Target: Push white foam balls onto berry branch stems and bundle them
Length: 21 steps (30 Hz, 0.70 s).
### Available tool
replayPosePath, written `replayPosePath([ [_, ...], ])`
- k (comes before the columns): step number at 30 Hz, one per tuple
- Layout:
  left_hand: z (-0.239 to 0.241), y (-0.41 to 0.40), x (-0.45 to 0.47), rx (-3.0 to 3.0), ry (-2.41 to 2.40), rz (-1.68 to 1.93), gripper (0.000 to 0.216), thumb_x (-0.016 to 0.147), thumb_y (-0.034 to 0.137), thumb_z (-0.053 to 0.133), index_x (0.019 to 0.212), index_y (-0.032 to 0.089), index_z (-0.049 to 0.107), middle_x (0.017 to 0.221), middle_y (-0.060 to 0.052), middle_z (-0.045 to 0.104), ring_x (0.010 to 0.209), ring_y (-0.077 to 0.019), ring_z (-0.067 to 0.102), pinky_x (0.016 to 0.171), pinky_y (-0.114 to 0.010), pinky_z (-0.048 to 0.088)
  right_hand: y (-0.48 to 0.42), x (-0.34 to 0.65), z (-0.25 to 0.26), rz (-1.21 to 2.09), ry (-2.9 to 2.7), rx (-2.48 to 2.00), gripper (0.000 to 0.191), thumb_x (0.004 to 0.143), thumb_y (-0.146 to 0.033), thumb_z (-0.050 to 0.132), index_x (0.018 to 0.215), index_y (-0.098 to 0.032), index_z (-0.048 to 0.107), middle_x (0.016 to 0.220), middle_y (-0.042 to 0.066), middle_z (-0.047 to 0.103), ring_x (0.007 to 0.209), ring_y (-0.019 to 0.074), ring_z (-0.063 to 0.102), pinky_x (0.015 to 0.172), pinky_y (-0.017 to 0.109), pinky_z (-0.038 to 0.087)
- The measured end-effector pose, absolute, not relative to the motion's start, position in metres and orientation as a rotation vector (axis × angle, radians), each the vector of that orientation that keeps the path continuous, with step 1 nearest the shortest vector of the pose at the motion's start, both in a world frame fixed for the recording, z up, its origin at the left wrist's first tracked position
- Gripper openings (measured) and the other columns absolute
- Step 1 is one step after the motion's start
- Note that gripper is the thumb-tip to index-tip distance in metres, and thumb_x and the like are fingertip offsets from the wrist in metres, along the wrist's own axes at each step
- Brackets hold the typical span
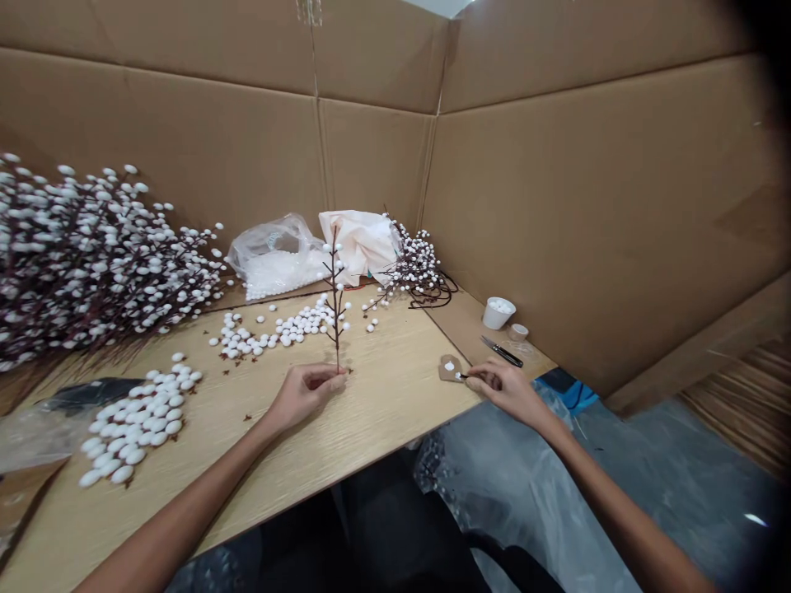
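Observation:
My left hand point(307, 392) is closed around the base of a thin brown artificial twig point(336, 317), which stands upright with bare side shoots and a few white berries seen on or behind it. Off to the right, my right hand point(503, 389) pinches a thin dark stick point(467, 377). Its tip is at a white dab on a small piece of cardboard point(446, 375) by the table edge. Loose white oval berries point(300, 325) lie behind the twig. A larger group of white berries point(139, 420) is spread left of my left forearm.
A big heap of berry branches point(111, 247) fills the left back. Behind the twig are a clear plastic bag of white pieces point(278, 268), a pale bag point(362, 239) and a smaller branch bundle point(417, 263). A white cup point(498, 313) and scissors point(502, 352) lie right. Cardboard walls point(556, 189) enclose the table.

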<state>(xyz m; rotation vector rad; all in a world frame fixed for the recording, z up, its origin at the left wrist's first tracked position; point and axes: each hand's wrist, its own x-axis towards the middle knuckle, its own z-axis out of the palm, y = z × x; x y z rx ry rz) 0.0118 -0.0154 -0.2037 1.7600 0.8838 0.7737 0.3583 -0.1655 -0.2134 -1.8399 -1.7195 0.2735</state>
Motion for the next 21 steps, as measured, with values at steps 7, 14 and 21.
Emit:
replayPosePath([
  [7,-0.1999,-0.0164,0.0141,1.772,0.911,0.753,0.033,0.068,0.041,0.074,0.089,0.016,0.075,0.099,-0.009,0.074,0.093,-0.0282,0.067,0.080,-0.034,0.054,-0.1635,0.3583,-0.2077,0.279,-1.740,-1.840,0.025,0.086,-0.033,0.051,0.085,-0.015,0.069,0.075,0.005,0.059,0.061,0.0138,0.052,0.059,0.027,0.038],
  [14,-0.1950,-0.0146,0.0175,1.806,0.950,0.739,0.034,0.065,0.044,0.076,0.086,0.017,0.076,0.100,-0.009,0.073,0.096,-0.0291,0.067,0.084,-0.034,0.054,-0.1610,0.3595,-0.2075,0.314,-1.675,-1.820,0.017,0.084,-0.026,0.053,0.080,-0.013,0.065,0.074,0.003,0.058,0.061,0.0123,0.050,0.060,0.025,0.036],
  [21,-0.1962,-0.0137,0.0174,1.846,0.942,0.721,0.037,0.066,0.048,0.073,0.088,0.018,0.076,0.103,-0.009,0.073,0.099,-0.0287,0.067,0.087,-0.036,0.054,-0.1580,0.3619,-0.2111,0.343,-1.663,-1.808,0.012,0.083,-0.022,0.050,0.079,-0.016,0.060,0.073,0.003,0.060,0.064,0.0140,0.052,0.061,0.025,0.035],
])
